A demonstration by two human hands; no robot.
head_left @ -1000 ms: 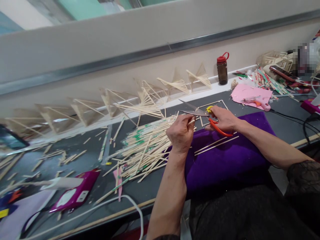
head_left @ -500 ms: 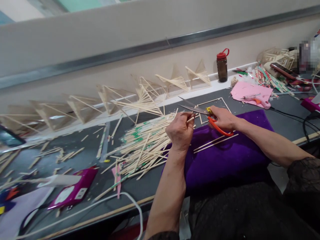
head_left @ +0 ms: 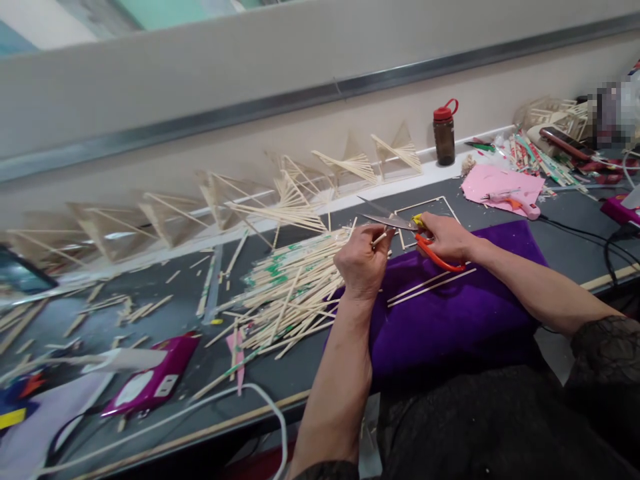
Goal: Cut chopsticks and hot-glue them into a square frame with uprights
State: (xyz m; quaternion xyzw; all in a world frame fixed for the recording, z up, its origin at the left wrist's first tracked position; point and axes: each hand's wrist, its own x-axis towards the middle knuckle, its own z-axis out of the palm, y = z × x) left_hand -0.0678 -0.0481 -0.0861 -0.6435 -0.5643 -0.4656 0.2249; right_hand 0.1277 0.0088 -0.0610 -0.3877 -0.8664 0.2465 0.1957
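Note:
My left hand [head_left: 364, 260] is closed around a short length of wooden stick [head_left: 380, 240], whose end pokes out between the fingers. My right hand [head_left: 443, 238] grips a pair of scissors [head_left: 427, 250] by the orange and yellow handles. The scissors' blades are parted and point left, just beyond my left fingertips; whether they touch the stick I cannot tell. Below the hands, two thin sticks [head_left: 430, 289] lie side by side on a purple cloth [head_left: 450, 333]. A square stick frame [head_left: 453, 210] rests on the dark table behind the scissors.
A heap of loose sticks [head_left: 295, 293] lies left of my hands. Twisted stick models [head_left: 295, 200] line the wall, with a red-lidded bottle [head_left: 444, 137] at their right. A glue gun [head_left: 515, 200] sits on pink paper [head_left: 493, 179]. A magenta box [head_left: 153, 377] stands front left.
The view has shifted very slightly. Both hands and the scissors stay in nearly the same place, with the left fingers turned a little around the stick.

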